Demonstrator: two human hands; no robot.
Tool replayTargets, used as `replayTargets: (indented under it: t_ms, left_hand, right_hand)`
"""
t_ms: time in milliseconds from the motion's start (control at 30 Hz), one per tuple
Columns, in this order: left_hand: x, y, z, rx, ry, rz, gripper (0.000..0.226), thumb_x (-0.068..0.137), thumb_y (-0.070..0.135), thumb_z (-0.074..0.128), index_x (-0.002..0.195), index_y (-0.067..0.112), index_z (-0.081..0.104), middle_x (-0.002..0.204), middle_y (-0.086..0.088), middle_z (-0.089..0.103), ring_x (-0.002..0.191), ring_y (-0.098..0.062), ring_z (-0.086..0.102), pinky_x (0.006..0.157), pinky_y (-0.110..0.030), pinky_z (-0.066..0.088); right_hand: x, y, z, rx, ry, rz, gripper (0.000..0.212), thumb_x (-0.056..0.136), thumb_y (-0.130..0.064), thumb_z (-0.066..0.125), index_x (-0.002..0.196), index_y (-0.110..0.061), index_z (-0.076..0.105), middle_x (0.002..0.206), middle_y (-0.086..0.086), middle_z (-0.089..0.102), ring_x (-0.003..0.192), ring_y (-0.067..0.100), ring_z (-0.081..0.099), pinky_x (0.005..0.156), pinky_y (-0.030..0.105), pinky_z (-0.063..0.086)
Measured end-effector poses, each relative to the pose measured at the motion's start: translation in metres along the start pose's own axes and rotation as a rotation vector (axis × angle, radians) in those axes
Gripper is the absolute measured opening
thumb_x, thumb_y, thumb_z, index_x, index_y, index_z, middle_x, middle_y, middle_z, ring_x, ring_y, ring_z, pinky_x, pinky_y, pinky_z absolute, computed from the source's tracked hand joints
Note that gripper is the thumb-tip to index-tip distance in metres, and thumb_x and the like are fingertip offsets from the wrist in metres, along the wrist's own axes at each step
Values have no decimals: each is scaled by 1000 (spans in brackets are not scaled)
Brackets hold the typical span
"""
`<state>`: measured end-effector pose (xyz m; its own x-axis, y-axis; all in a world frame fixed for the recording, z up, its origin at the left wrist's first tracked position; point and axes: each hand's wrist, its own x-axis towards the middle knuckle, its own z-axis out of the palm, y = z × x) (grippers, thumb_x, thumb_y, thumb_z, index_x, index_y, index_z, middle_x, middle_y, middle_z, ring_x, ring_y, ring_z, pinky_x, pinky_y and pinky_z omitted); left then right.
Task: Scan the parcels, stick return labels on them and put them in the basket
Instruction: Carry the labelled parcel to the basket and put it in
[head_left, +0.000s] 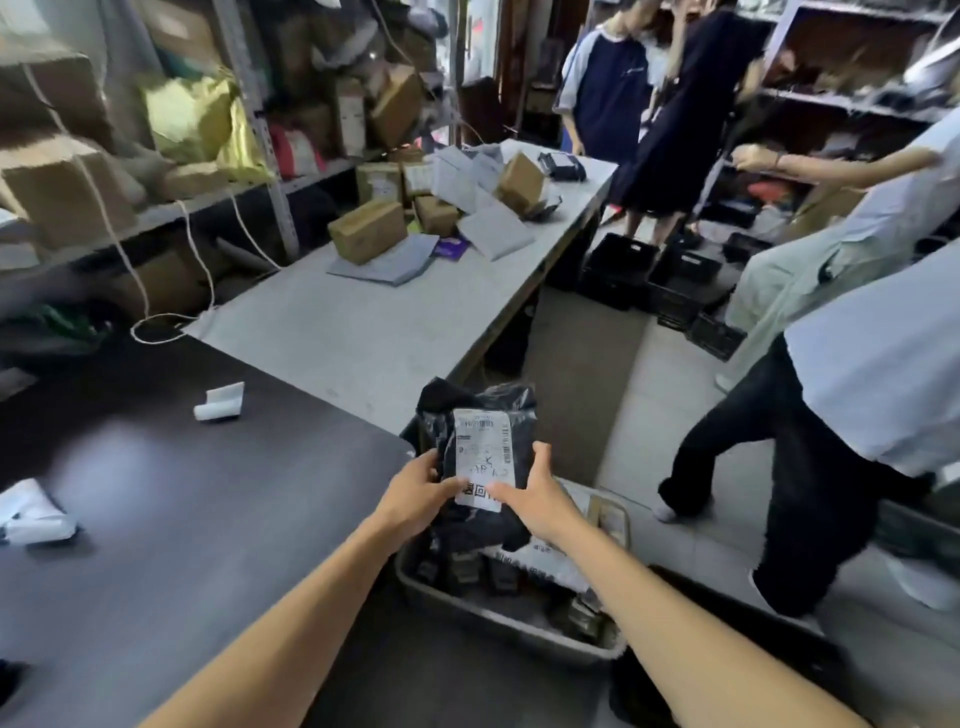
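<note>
You are holding a black plastic parcel (483, 415) up in front of you with both hands, above the grey basket (498, 616) that sits on the floor just past the corner of the dark tabletop (171, 519). Your left hand (415, 491) grips the parcel's left edge, fingers curled behind and thumb lying on the front; your right hand (540, 493) holds the right edge, thumb raised along the side and a fingertip pressing on the lower part of the white label (483, 457) — the label lies flat on the parcel's front, a little tilted, with a barcode at its top and large characters at its bottom. The basket below already has several dark parcels and a white one in it. On the dark tabletop a curled strip of white label backing (221, 402) lies well to your left, and a crumpled white piece (34, 514) rests near the left edge. Further off, the pale tabletop (363, 322) carries cardboard boxes (369, 228) and grey mailers (493, 228) at its far end. Other people stand to the right — one in dark trousers (769, 467) near the basket — and black crates (618, 270) sit on the floor beyond.
</note>
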<state>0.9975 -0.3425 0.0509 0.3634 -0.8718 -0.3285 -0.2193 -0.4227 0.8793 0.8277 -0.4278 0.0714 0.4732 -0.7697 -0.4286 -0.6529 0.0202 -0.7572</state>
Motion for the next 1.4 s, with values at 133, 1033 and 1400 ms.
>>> replayTargets:
  t_ms: [133, 1033, 1400]
  left_hand:
    - [50, -3, 47, 96, -57, -23, 67, 77, 53, 65, 138, 28, 54, 126, 9, 68, 111, -13, 66, 98, -42, 54]
    - [391, -279, 158, 282, 306, -536, 25, 103, 18, 38, 105, 13, 63, 85, 14, 64, 95, -4, 65, 62, 1, 38]
    - [459, -424, 246, 125, 147, -499, 31, 107, 4, 34, 108, 7, 65, 100, -2, 67, 102, -32, 67, 72, -24, 55]
  right_hand:
    - [27, 39, -28, 35, 37, 92, 92, 94, -44, 62, 153, -23, -4, 159, 13, 30, 134, 32, 45, 103, 40, 41]
    - [434, 262, 144, -93, -179, 223, 75, 94, -9, 58, 156, -22, 18, 132, 6, 59, 114, 26, 61, 89, 26, 51]
    - [518, 392, 209, -362, -492, 293, 93, 97, -28, 57, 157, -26, -14, 162, 24, 14, 147, 38, 25, 117, 40, 31]
